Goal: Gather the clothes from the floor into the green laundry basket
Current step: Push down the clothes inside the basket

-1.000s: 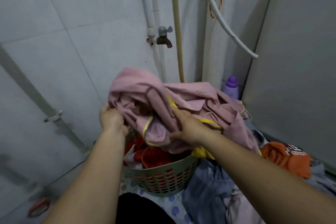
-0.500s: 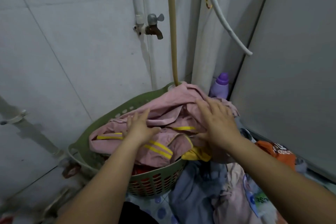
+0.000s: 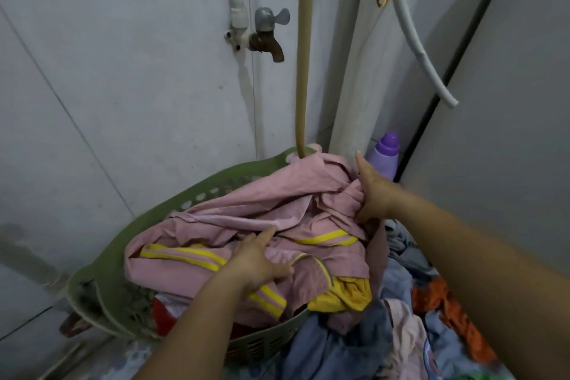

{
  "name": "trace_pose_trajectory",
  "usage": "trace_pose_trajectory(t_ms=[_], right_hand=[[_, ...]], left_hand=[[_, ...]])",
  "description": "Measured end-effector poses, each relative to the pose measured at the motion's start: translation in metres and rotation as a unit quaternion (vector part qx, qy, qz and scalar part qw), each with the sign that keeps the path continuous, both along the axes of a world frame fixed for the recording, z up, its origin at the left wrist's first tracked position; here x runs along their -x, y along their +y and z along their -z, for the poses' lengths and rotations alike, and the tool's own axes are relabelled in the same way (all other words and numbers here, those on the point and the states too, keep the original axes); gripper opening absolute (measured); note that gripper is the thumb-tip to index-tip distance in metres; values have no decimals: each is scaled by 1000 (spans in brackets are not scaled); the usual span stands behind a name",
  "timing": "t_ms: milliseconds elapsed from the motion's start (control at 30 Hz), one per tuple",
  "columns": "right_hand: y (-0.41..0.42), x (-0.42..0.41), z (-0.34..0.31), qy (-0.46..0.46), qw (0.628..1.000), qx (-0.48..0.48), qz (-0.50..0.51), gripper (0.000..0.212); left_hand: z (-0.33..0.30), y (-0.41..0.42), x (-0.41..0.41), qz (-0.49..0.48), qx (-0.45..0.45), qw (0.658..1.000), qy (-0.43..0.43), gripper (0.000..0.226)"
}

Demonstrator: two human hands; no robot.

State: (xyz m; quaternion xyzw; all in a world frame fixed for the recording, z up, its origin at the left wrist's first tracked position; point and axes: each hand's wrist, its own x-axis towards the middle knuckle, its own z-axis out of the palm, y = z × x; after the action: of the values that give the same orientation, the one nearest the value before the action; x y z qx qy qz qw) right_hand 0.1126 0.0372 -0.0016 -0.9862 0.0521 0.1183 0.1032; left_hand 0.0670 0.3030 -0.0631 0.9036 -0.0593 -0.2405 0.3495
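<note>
A green laundry basket (image 3: 197, 191) stands against the tiled wall, piled high. On top lies a pink garment with yellow stripes (image 3: 246, 210), with red clothes under it. My left hand (image 3: 257, 259) presses flat on the pink cloth near the front of the basket, fingers spread. My right hand (image 3: 371, 191) pushes into the pink cloth at the basket's far right side, fingers bent into the folds. To the right, a heap of clothes on the floor (image 3: 345, 348) includes blue, pale pink and orange (image 3: 447, 308) pieces.
A tap (image 3: 268, 34) and white pipes hang on the wall above the basket. A tan hose (image 3: 303, 71) drops into the basket's back rim. A purple bottle (image 3: 385, 157) stands in the corner beside a grey appliance (image 3: 509, 163) on the right.
The pink garment was lifted above the basket and is now lying in it. Both hands moved from holding it to pressing it down, the right hand shifting to the far right edge.
</note>
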Motion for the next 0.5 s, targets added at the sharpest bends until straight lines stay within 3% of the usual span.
trace_pose_trajectory(t_ms=[100,133,200,267,500], right_hand=[[-3,-9,12,13,999,-48,18,141],[0,-8,14,18,996,-80,17,125],[4,-3,16,25,987,-157,6,71],[11,9,13,50,980,-191,1,46],[15,47,19,4,984,-173,45,36]], left_hand=[[-4,1,-5,5,8,1000,-4,89],[-5,1,-5,2,13,1000,-1,89],[-8,-2,-4,0,15,1000,-1,88],[-9,-6,-2,-3,10,1000,6,89],[-16,-9,10,-23,52,998,21,87]])
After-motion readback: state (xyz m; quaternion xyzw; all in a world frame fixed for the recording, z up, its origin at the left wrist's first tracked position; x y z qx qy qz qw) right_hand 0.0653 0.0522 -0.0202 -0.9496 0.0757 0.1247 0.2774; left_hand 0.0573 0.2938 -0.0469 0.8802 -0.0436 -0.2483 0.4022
